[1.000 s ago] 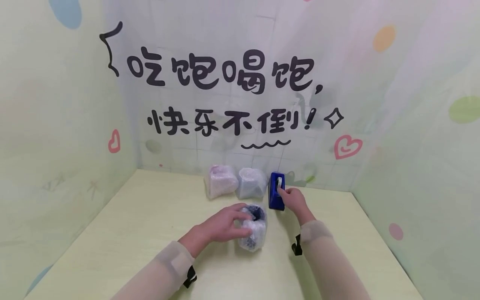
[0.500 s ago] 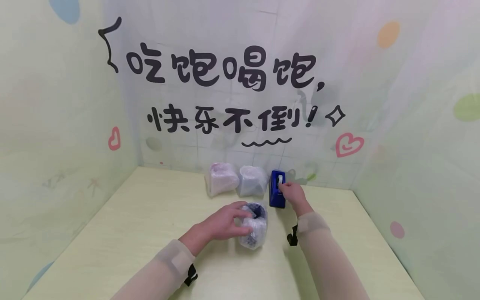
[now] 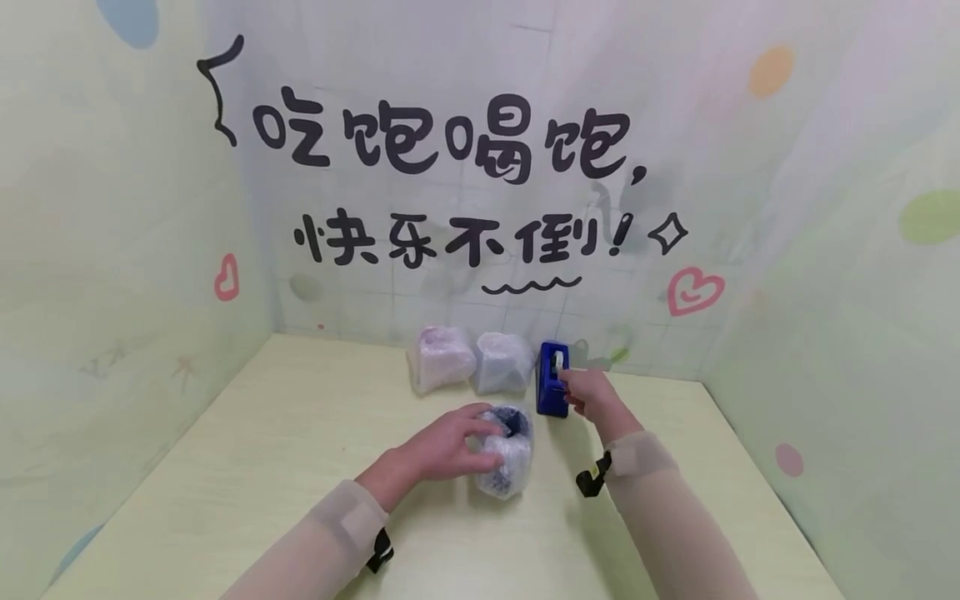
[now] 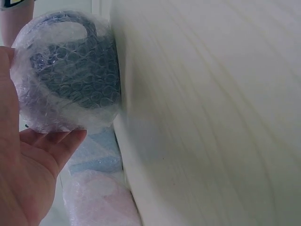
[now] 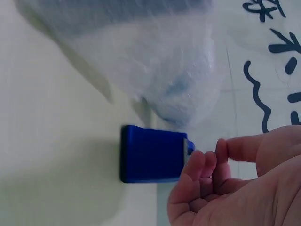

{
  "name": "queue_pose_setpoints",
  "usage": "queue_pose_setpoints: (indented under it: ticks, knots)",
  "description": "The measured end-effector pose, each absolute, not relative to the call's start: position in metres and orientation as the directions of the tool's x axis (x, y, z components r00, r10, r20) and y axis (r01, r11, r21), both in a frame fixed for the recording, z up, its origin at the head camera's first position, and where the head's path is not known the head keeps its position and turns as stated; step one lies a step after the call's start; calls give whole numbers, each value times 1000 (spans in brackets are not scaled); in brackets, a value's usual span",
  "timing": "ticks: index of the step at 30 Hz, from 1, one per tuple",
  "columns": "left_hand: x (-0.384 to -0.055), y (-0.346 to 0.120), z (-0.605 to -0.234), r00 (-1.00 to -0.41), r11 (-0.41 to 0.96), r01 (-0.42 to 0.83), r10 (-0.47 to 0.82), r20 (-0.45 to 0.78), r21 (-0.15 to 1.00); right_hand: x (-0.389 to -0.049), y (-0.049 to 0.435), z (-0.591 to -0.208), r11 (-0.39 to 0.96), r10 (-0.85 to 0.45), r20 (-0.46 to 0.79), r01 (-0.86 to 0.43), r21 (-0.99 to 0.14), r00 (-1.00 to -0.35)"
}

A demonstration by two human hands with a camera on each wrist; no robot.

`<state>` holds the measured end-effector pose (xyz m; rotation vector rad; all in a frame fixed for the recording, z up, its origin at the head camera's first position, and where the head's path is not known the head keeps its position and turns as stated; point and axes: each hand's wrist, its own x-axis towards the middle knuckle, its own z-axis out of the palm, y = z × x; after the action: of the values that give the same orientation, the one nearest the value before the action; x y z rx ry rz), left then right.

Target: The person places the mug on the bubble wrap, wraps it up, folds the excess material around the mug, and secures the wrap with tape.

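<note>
My left hand (image 3: 442,446) holds a bubble-wrapped, dark blue cup-like bundle (image 3: 510,467) on the table, fingers and thumb curled about its left side. In the left wrist view its bubble wrap (image 4: 70,89) covers a dark blue rounded form. Farther right, a blue tape dispenser (image 3: 553,404) stands by the back wall, with a pale roll of tape (image 3: 558,362) in it. My right hand (image 3: 591,393) is at the dispenser's right side beside the roll. Thumb and fingertips (image 5: 221,146) come together in a pinch there; the clear tape between them is hard to make out.
Two more bubble-wrapped bundles, one pinkish (image 3: 442,362) and one pale blue (image 3: 502,364), stand side by side against the back wall (image 3: 360,321), left of the dispenser. The pale wooden table (image 3: 285,433) is bounded by printed walls on three sides.
My right hand has shifted slightly at the dispenser, its wrist moving a little right and its lower fingers now showing. The left hand and the bundle have stayed in place.
</note>
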<state>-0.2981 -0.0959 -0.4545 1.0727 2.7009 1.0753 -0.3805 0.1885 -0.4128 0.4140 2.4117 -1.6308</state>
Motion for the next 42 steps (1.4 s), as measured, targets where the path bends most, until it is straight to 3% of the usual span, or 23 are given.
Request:
queue_pose_setpoints:
  ticks: [5,11,15,24,31,34,38,42]
  knots:
    - [-299,-96,-455,-765,517,577,614,196,633,-365,178,-433,179,180,-326,356,-917,-928]
    - [-299,-96,-458,-767,516,575,611,197,635,-355,169,-450,86,257,-204,233,-969,-945]
    - [-299,-96,-458,-764,512,582,611,208,632,-347,167,-454,-8,240,-141,143,-990,-960]
    - [-298,-95,-457,-764,512,580,612,204,634,-332,182,-467,-154,58,-39,30,-988,-998]
    - [-300,-96,-458,-768,506,578,603,216,640,-323,192,-479,-217,-240,69,-16,-976,-968]
    - [-301,-96,-459,-766,510,579,607,211,636,-313,189,-479,-180,-212,1,38,-983,-977]
    - [-301,-96,-457,-767,510,577,606,210,638,-296,177,-476,-99,-35,-176,179,-979,-984]
    - [-301,-97,-456,-766,505,580,605,218,639,-280,172,-477,94,54,-300,303,-948,-953]
